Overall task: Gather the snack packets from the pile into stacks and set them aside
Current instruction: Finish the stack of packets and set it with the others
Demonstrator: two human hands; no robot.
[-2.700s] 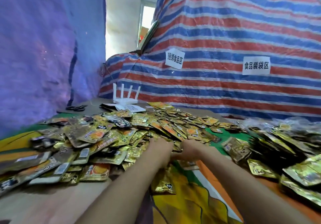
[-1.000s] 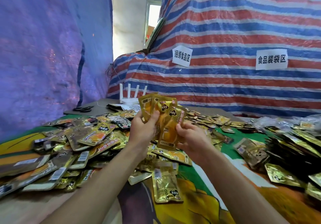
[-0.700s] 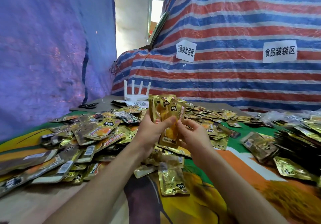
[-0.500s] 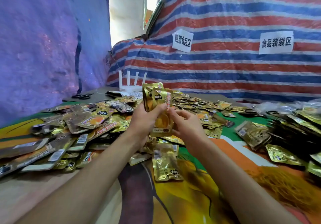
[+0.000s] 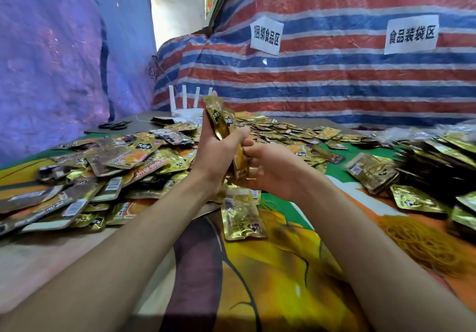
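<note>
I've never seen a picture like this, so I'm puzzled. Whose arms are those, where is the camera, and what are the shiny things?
No machine here: these are a person's two bare arms. The camera sits on their head and looks down, so you see what they see. The left hand grips a bundle of gold snack packets upright, and the right hand pinches its lower end. On the colourful cloth lie a big loose pile of packets, one lone packet near the arms, and gathered stacks at the right. A white router and scissors sit at the back.
</note>
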